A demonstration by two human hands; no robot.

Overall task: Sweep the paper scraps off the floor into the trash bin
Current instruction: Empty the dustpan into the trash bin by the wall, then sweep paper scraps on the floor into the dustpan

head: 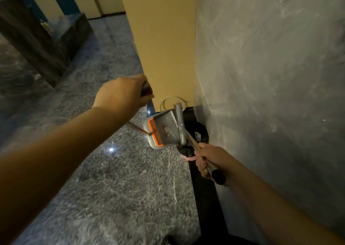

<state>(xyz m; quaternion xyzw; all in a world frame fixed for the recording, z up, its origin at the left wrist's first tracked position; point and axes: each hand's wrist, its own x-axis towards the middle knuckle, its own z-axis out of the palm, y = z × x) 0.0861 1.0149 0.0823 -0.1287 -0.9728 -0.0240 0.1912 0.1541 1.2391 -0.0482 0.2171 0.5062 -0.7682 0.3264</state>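
My left hand (122, 93) grips the dark top of the broom handle (146, 89); the broom's metal shaft (137, 127) runs down toward the dustpan. My right hand (207, 159) grips the long handle (194, 144) of the grey dustpan (164, 128), which has an orange comb edge and is tilted up over the trash bin (200, 132). The bin is lined with a black bag and stands in the corner by the wall. A scrap of paper (197, 135) shows inside the bin, and a small scrap lies on the dustpan's face.
A tan pillar (164, 45) rises right behind the bin. A grey marble wall (270, 67) runs along the right with a black baseboard (205, 194). A dark wooden cabinet (35, 45) stands at the far left on the grey marble floor (121, 188).
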